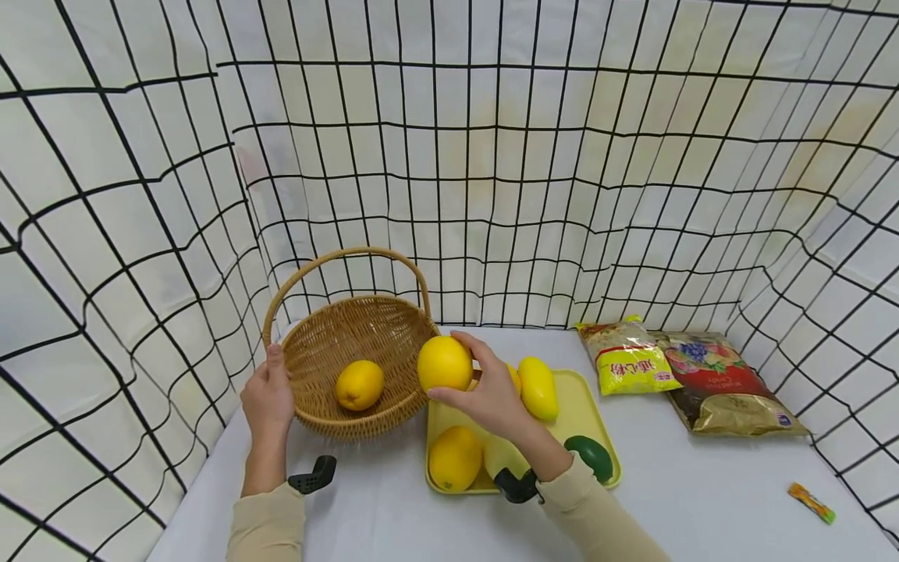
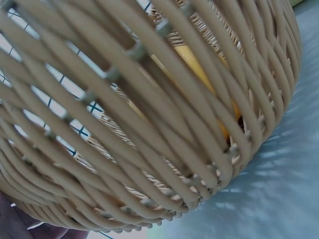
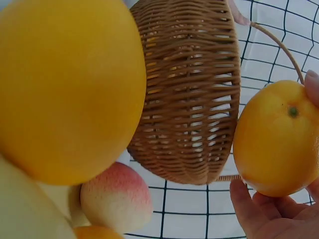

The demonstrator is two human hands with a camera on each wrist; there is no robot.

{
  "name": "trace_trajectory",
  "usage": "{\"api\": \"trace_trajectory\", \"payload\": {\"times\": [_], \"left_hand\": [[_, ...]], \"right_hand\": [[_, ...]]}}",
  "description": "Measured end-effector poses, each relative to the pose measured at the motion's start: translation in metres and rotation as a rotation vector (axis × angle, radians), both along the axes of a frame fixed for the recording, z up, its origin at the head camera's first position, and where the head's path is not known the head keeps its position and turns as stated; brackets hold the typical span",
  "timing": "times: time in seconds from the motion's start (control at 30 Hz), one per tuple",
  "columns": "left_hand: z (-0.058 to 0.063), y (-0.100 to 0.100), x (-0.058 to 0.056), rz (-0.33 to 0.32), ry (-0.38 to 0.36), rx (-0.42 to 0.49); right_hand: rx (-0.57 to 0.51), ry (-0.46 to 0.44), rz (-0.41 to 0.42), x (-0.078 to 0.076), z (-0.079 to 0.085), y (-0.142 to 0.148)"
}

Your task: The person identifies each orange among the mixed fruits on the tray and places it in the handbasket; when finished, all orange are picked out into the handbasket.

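Observation:
My left hand (image 1: 269,396) grips the left rim of a wicker basket (image 1: 396,324), near the foot of its arched handle. Tilted toward me, the basket shows one yellow-orange fruit (image 1: 360,385) inside. My right hand (image 1: 495,396) holds an orange (image 1: 445,364) between thumb and fingers, close to the basket's right rim. In the right wrist view the same orange (image 3: 279,139) shows its small green stem end. Below the right hand lies a pale yellow tray (image 1: 586,410) of fruit, with a large yellow-orange fruit (image 1: 455,459) at its front left corner.
The tray also bears a yellow mango (image 1: 538,388), a dark green fruit (image 1: 590,457) and a pink-and-white peach (image 3: 117,196). Two food bags, one yellow (image 1: 628,357) and one red (image 1: 723,382), lie at the back right. A small wrapped snack (image 1: 811,502) lies front right. Black wire grid (image 1: 485,179) surrounds the table.

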State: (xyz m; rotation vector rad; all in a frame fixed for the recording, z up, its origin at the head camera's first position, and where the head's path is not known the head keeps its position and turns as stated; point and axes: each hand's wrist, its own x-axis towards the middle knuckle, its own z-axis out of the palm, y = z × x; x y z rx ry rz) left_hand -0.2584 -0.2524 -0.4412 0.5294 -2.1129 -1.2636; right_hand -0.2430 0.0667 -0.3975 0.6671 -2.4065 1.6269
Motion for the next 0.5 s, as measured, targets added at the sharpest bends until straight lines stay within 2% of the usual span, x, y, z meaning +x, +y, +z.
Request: {"api": "trace_trajectory", "payload": {"times": [0.13,0.33,0.5], "left_hand": [[0.001,0.001,0.000,-0.001,-0.001,-0.011],[0.002,0.001,0.000,-0.002,-0.001,-0.026],[0.002,0.001,0.000,0.002,0.002,-0.023]], "right_hand": [[-0.023,0.006,0.019,-0.002,0.002,-0.009],[-0.105,-0.066,0.110,-0.007,0.004,-0.022],[-0.088,-0.056,0.125,-0.012,0.005,-0.030]]}}
